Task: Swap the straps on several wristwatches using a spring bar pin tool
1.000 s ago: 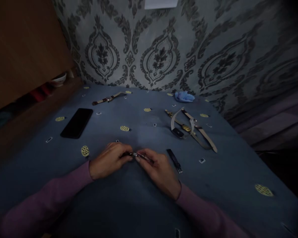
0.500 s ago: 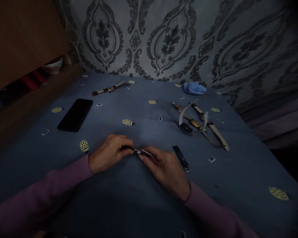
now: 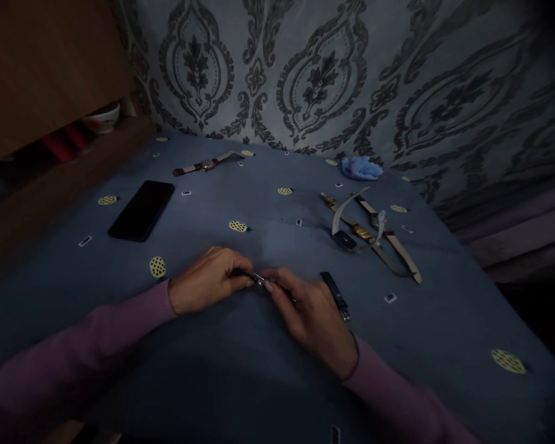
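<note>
My left hand (image 3: 214, 279) is closed in a pinch on a thin dark strip that looks like a watch strap (image 3: 240, 272). My right hand (image 3: 308, 314) meets it fingertip to fingertip, closed around a slim dark object that its fingers mostly hide. Between the fingertips shows a small shiny metal part (image 3: 259, 279), too small to make out. Just beyond my right hand, a black strap piece with a buckle (image 3: 335, 295) lies on the table.
On the blue tablecloth (image 3: 268, 370), several watches (image 3: 363, 232) lie in a heap at right. Another watch (image 3: 207, 164) lies at the back left, near a black phone (image 3: 142, 210). A crumpled blue cloth or bag (image 3: 361, 168) sits by the patterned wall (image 3: 254, 117).
The shiny metal part has turned slightly between my fingertips, and my right fingers have shifted on it. The camera view has moved a little. Other things lie as before.
</note>
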`<state>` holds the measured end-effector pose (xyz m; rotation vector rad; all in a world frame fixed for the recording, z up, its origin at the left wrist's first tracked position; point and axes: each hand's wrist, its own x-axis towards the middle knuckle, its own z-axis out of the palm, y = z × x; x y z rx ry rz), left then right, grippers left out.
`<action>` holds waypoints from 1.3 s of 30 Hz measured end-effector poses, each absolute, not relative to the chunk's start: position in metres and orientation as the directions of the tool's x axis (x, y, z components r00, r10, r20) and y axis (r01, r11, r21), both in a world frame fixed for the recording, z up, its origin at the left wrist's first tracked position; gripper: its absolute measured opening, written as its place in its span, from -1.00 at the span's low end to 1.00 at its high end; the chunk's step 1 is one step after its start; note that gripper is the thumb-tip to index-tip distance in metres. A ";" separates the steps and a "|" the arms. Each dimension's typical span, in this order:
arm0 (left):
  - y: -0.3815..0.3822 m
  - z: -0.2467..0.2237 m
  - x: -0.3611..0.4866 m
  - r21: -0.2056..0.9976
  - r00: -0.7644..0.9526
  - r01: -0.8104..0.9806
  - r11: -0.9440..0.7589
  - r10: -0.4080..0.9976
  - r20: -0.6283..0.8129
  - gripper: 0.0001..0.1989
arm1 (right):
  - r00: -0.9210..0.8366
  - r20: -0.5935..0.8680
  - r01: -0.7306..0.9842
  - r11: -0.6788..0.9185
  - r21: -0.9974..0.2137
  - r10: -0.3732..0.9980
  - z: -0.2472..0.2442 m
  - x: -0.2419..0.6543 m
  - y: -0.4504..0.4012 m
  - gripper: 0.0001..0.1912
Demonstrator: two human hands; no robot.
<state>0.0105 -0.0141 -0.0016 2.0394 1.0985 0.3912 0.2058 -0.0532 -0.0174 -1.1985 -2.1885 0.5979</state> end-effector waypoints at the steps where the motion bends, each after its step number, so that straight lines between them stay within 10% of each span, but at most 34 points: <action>1: -0.014 -0.001 0.011 0.751 0.572 0.579 -0.319 0.815 -0.095 -0.87 | -0.426 0.301 0.609 0.517 -0.601 0.853 -0.019 0.205 -0.055 -0.84; 39: -0.050 0.006 0.022 0.768 0.525 0.563 -0.304 0.850 -0.048 -0.81 | -0.178 0.192 0.513 0.258 -0.819 0.965 -0.023 0.192 -0.067 -0.84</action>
